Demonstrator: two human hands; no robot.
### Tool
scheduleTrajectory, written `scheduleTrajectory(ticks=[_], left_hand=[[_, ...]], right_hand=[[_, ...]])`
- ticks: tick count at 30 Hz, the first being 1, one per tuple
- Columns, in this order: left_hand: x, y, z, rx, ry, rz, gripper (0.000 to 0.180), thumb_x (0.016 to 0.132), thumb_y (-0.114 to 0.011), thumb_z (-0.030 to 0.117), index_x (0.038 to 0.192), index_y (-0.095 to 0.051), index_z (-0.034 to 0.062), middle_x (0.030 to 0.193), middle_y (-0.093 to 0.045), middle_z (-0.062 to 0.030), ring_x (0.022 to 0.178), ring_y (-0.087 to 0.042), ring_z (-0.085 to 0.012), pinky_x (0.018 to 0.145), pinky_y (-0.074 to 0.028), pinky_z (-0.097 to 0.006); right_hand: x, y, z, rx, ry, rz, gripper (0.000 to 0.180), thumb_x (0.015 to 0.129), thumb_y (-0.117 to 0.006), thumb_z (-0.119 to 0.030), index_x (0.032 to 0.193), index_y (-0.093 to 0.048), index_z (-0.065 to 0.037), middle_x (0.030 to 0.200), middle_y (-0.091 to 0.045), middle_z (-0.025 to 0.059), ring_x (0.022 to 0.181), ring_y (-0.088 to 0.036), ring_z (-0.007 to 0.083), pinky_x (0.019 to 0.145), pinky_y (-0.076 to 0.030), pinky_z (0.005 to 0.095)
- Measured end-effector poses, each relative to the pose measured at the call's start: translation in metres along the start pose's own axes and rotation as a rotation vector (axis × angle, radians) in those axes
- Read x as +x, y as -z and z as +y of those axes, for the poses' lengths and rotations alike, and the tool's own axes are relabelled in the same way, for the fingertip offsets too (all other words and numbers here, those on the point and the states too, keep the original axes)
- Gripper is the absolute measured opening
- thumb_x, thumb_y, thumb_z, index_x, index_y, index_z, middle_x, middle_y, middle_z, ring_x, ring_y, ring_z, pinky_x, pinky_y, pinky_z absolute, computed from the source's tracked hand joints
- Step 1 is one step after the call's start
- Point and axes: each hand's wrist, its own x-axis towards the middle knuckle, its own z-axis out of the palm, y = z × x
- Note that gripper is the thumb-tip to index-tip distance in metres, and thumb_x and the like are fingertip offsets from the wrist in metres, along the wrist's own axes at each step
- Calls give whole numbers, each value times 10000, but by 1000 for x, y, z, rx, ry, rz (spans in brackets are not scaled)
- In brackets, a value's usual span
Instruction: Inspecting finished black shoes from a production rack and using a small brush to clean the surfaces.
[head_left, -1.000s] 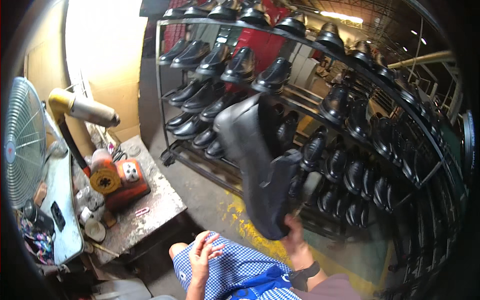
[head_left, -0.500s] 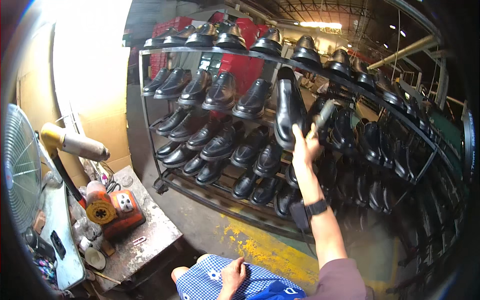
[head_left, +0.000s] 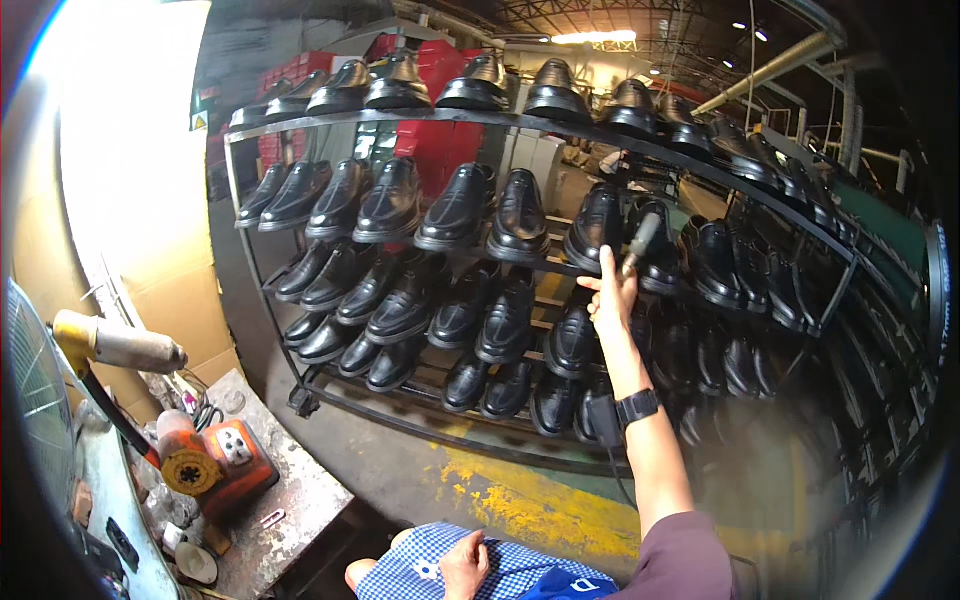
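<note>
My right hand (head_left: 612,297) is stretched out toward the shoe rack (head_left: 440,118), holding a slim tool with a grey-green handle (head_left: 645,236) that points up and away. Its thumb and forefinger stick out apart from the tool. The thumb tip overlaps the toe of a black shoe (head_left: 598,222) on the second tier; I cannot tell whether they touch. Left of it stands another black leather shoe (head_left: 518,212), toe toward me. My left hand (head_left: 465,566) rests curled on the blue checked apron (head_left: 425,567) over my lap, and whatever may be inside its fingers is hidden.
Black shoes fill several tiers of the rack. At left, a worn bench (head_left: 310,490) carries an orange machine (head_left: 235,460) and small containers. A hot-air tool (head_left: 125,343) juts out above it, beside a fan (head_left: 38,390). Yellow paint (head_left: 510,500) marks the floor.
My right hand has let go of the black shoe it held up, which now stands on the second tier. The view has shifted; the left hand stays in my lap.
</note>
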Motion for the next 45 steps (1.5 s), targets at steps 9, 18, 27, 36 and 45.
scheduleTrajectory(ticks=[9,18,27,36,45], left_hand=[[0,-8,-10,37,-63,63,204,794,-543,97,975,-618,41,870,-646,-133,771,-625,-272,702,-492,-329],[-7,-5,-1,13,-46,27,220,827,-542,135,1000,-606,16,919,-630,-172,851,-605,-318,772,-475,-371],[24,26,-8,-1000,534,86,307,894,-485,125,1151,-456,-40,925,-621,-160,653,-646,-234,541,-558,-301],[51,137,23,-1556,311,460,643,853,-355,574,1286,-399,101,1234,-488,-132,1083,-513,-309,884,-454,-472],[31,136,-13,-1500,385,611,379,887,-466,292,1176,-512,51,1120,-574,-121,1009,-559,-263,901,-447,-421]], right_hand=[[6,-10,-20,275,-328,96,323,746,-618,-334,933,-494,-101,651,-623,149,298,-351,100,288,-287,236],[-120,96,12,782,-287,-656,489,851,-434,-498,929,-565,-33,651,-588,91,351,-356,122,336,-292,233],[-184,139,74,699,-723,-631,650,677,-643,-64,1281,-402,-37,1193,-521,112,1007,-569,239,802,-505,343],[-200,114,41,-265,-127,-1450,741,661,-741,-89,1319,-400,-87,1229,-514,116,1109,-483,181,975,-358,303],[-224,101,73,-312,-225,-1455,769,648,-790,-174,1310,-408,-93,1221,-527,90,1062,-506,145,933,-411,310]])
